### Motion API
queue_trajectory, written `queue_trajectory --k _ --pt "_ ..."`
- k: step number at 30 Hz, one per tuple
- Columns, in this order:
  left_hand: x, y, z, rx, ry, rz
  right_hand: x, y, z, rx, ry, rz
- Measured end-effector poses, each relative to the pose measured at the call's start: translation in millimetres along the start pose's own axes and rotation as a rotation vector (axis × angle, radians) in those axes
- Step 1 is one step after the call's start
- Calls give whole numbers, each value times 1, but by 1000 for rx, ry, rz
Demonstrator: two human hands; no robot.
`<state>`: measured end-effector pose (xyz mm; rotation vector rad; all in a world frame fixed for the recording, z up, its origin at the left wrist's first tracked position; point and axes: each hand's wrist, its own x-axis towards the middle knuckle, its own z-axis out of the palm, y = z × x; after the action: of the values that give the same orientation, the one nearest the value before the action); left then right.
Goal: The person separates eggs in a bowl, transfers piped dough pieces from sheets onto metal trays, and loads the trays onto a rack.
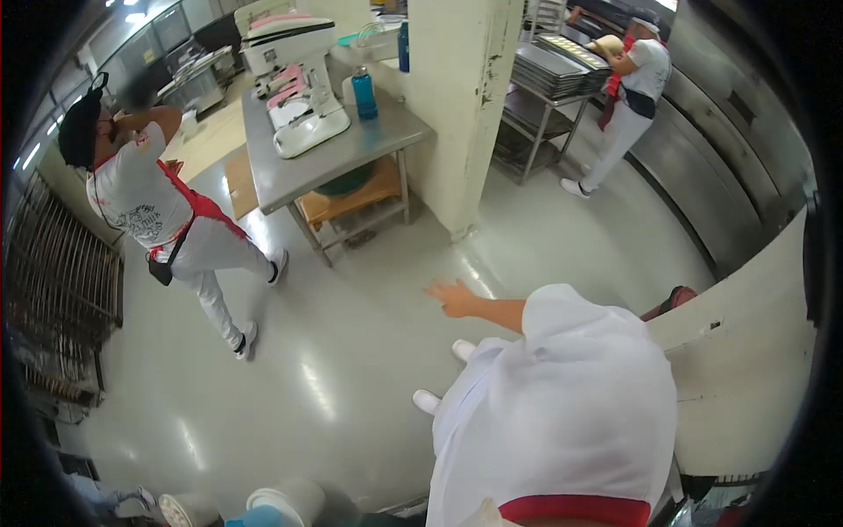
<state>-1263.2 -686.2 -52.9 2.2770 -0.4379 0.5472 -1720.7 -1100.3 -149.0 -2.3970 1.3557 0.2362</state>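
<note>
My right hand (452, 298) is stretched out over the grey floor (351, 351), open, with its fingers apart. It holds nothing and touches nothing. My white sleeve (566, 312) and white shirt (562, 395) fill the lower right, with a red collar (575, 508) at the bottom edge. Two white shoes (427, 401) show beyond the shirt. The corner of the cream wall (470, 176) rises past my hand, and a steel table (386, 140) stands to its upper left. My left hand is out of sight.
A co-worker (145, 193) walks at left beside tall racks (66, 263); another (645, 79) works by stacked trays (562, 70) on a steel rack. The table carries a white-and-pink machine (307, 110) and a blue bottle (363, 94). White buckets (303, 501) stand at bottom left.
</note>
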Motion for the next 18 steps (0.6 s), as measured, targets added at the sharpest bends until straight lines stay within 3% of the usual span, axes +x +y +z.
queue_trajectory --k 4,6,9,10,13,15,18 --pt "-15 51 10 -190 -33 -12 14 -44 2 78 -71 12" --pt "-24 75 13 -296 -57 -23 28 -63 23 118 -36 -117" --pt "-43 105 11 -434 -112 -49 37 -128 25 287 17 -397" --pt "-51 114 10 -484 -127 -71 42 -159 31 244 153 -566" --pt "-70 139 8 -606 -160 -136 35 -253 36 509 99 -978" --pt "-82 152 6 -674 -185 -167 6 -308 9 415 -112 -1106" --pt "-91 170 0 -750 -210 -214 -14 -361 -11 429 -175 -1160"
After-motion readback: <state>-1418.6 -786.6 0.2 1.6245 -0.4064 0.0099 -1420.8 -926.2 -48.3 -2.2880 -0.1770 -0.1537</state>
